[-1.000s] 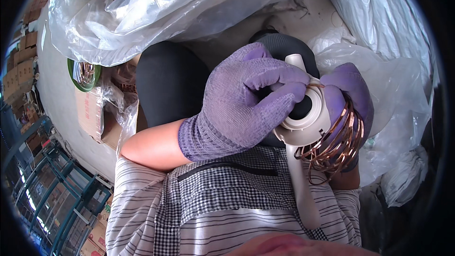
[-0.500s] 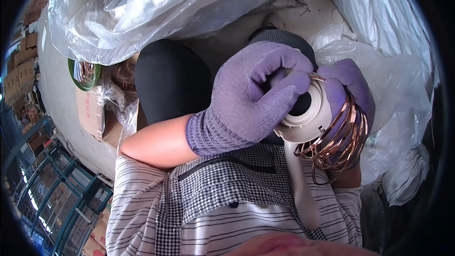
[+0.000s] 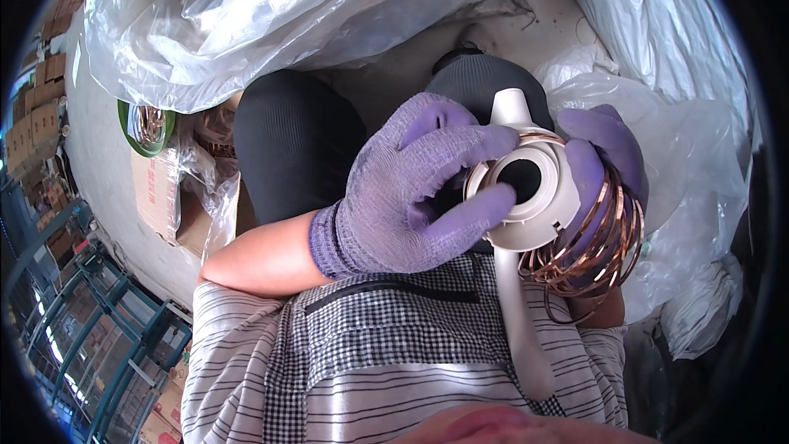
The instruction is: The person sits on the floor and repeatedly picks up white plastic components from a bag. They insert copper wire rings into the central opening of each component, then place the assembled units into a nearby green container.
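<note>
My left hand [image 3: 419,189], in a purple knit glove, grips a white round plastic part [image 3: 549,212] with a dark open centre. Its thumb lies at the ring's left edge and its fingers reach over the top. One white arm of the part sticks up, and another long curved one runs down toward my apron. A copper-coloured ring [image 3: 538,136] shows along the part's upper edge. My right hand [image 3: 604,152], gloved alike, holds the right side. Several thin copper-coloured rings [image 3: 604,251] hang in a loose bunch about its fingers, some of which are hidden.
Clear plastic sheeting [image 3: 271,25] spreads ahead of my knees, with grey parts beyond it. More plastic bags [image 3: 682,164] lie at the right. At the left stand a green round container [image 3: 148,128] of copper-coloured pieces, a cardboard box [image 3: 156,197] and blue-green metal frames [image 3: 107,337].
My left hand has shifted down and left, its pinch at the ring's top widening into a grip around the left side. The part's upper arm has come into sight.
</note>
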`<move>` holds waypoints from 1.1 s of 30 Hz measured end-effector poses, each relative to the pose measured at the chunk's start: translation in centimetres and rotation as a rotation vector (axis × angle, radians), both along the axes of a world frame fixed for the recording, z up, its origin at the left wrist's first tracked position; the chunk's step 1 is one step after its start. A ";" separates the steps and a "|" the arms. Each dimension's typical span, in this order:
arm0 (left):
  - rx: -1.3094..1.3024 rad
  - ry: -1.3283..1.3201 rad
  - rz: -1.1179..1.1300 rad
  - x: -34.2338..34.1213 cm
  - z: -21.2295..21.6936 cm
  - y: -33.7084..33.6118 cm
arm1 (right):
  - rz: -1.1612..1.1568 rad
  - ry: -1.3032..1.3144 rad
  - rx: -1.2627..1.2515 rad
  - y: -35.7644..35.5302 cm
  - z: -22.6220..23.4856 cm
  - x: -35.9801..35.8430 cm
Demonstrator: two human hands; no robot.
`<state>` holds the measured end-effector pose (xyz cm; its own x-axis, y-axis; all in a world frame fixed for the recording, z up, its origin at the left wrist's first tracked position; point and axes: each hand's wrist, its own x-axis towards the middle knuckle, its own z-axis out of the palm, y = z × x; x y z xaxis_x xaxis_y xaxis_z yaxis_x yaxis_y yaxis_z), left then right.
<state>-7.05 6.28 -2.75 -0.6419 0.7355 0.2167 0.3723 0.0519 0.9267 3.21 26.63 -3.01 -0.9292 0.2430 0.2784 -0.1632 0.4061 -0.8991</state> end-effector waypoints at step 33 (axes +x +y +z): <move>-0.122 0.239 -0.109 -0.2 -2.4 -0.6 | 0.128 -0.217 -0.412 2.5 -2.0 3.9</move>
<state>-7.21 5.70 -5.20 -0.4987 0.8275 0.2580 0.5887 0.1048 0.8015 7.07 29.15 -4.96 -0.9849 0.1720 -0.0208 0.0206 -0.0027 -0.9998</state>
